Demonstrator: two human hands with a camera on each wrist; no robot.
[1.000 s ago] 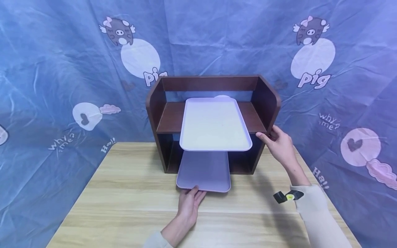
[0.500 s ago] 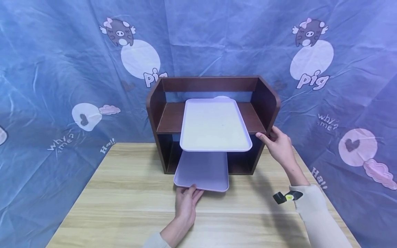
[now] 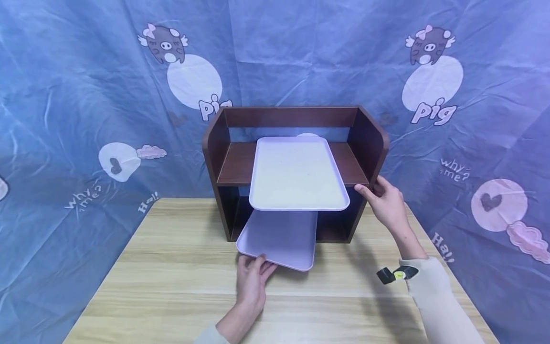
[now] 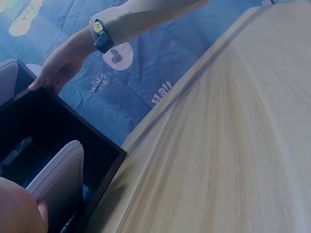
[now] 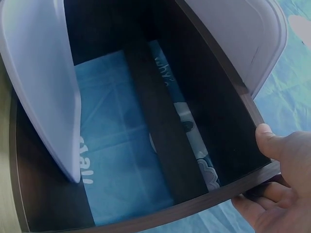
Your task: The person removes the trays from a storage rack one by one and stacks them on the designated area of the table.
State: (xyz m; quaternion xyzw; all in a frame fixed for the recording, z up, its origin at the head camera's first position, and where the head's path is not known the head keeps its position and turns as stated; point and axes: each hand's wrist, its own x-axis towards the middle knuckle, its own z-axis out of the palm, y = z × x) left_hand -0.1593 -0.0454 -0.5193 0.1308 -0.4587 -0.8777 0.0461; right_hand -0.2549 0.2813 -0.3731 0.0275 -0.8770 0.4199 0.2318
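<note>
A dark brown two-tier shelf [image 3: 292, 116] stands on the table. On its upper board lies a pale lavender tray [image 3: 298, 174], its front end jutting out past the board. Below it, a second lavender tray [image 3: 279, 239] sticks out of the lower compartment, turned askew with its front left corner swung outward; its rear is hidden under the upper tray. My left hand [image 3: 250, 282] pinches this lower tray's front edge, thumb on top. My right hand [image 5: 286, 179] grips the shelf's right side panel at the upper board's height, thumb at the front.
The wooden table [image 3: 172, 267] extends in front of the shelf and to both sides. A blue curtain [image 3: 275, 52] with pig prints hangs close behind and at the sides. A black wrist camera strap [image 3: 397, 274] is on the right wrist.
My left hand has moved left, bringing the lower tray's front left corner outward so that the tray now sits at an angle. The right hand, shelf and upper tray stay where they were.
</note>
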